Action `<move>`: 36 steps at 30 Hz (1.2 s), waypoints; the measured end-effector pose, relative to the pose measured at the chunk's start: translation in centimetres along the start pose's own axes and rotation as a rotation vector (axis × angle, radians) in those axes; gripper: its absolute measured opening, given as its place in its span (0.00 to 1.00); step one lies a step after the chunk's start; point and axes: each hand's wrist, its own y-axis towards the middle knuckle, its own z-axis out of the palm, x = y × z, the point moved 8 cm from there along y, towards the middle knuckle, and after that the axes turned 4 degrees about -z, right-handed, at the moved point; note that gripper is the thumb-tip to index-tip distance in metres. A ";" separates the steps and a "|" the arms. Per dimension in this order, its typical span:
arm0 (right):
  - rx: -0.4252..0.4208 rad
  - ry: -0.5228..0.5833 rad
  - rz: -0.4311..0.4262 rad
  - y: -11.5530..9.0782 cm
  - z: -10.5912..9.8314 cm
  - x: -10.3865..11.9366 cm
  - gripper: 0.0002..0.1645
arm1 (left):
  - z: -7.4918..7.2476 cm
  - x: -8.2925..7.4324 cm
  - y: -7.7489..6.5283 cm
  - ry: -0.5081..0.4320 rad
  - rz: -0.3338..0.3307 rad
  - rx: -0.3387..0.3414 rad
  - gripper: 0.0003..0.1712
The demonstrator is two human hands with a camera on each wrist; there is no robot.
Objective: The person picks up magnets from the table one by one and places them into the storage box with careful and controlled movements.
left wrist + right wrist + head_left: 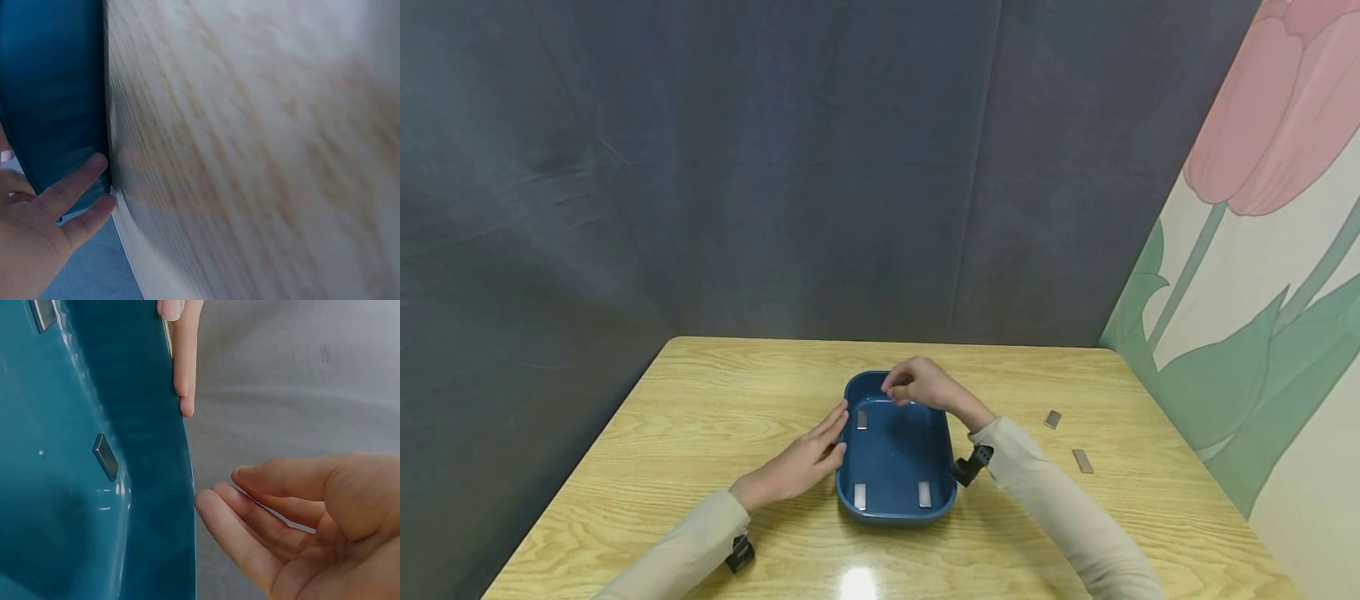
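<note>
A deep blue plastic bin (893, 458) holds three small flat metallic pieces: one toward the far left (862, 420), one near left (860, 497), one near right (924, 494). My left hand (797, 468) rests against the bin's left side, fingers extended; the left wrist view shows its fingertips (95, 164) spread on the outer wall. Over the bin's far end, my right hand (922, 385) hovers with fingers bent and thumb close to them. Nothing shows between those fingers (234, 531) in the right wrist view, where the far-left piece (105, 457) lies by the inner corner.
Two more metallic pieces lie on the wooden table (737, 383) right of the bin, one farther back (1053, 419) and one nearer (1082, 461). A dark curtain (820, 167) hangs behind the table, and a tulip-painted wall (1240, 333) stands along the right.
</note>
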 end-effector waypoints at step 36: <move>0.002 -0.003 -0.018 -1.1 -1.0 -0.8 0.09 | 0.1 0.1 0.3 0.010 0.011 -0.010 0.34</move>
